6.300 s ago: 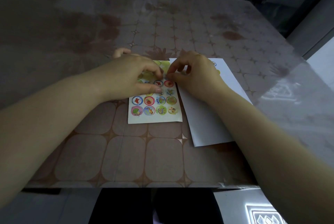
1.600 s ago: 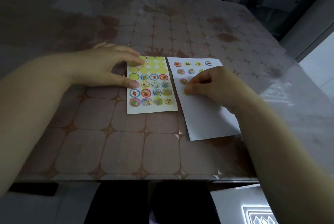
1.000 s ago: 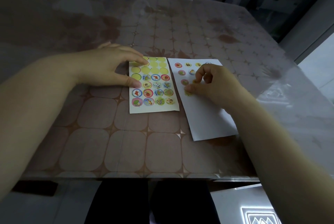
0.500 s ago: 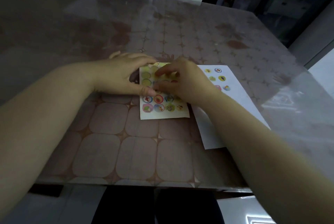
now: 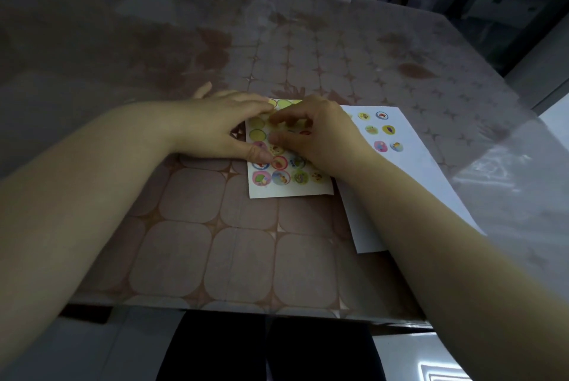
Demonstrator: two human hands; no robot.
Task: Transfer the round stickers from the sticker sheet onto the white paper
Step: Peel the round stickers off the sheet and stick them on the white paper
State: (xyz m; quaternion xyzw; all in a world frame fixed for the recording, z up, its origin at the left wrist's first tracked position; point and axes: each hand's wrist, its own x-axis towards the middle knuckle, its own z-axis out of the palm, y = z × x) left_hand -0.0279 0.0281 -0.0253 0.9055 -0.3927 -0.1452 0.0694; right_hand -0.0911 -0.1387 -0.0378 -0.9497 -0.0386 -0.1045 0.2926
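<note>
The sticker sheet (image 5: 289, 189) lies at the table's middle, its lower rows filled with colourful round stickers (image 5: 280, 178) and its upper circles bare yellow. My left hand (image 5: 221, 128) rests flat on the sheet's left edge, thumb and forefinger pressing it down. My right hand (image 5: 317, 134) lies over the sheet's middle rows, thumb and forefinger tips pinched close on a sticker there; whether it is lifted is hidden. The white paper (image 5: 409, 183) lies to the right, carrying several stuck stickers (image 5: 381, 146) near its top.
The table (image 5: 215, 257) has a tile-patterned cloth under a clear glossy cover. Its near edge runs along the bottom of the view, with a dark gap below. The far right corner drops off toward dark furniture.
My right hand left the white paper and moved left onto the sticker sheet, where its fingertips now pinch at a sticker. My left hand stayed on the sheet. The view shifted slightly.
</note>
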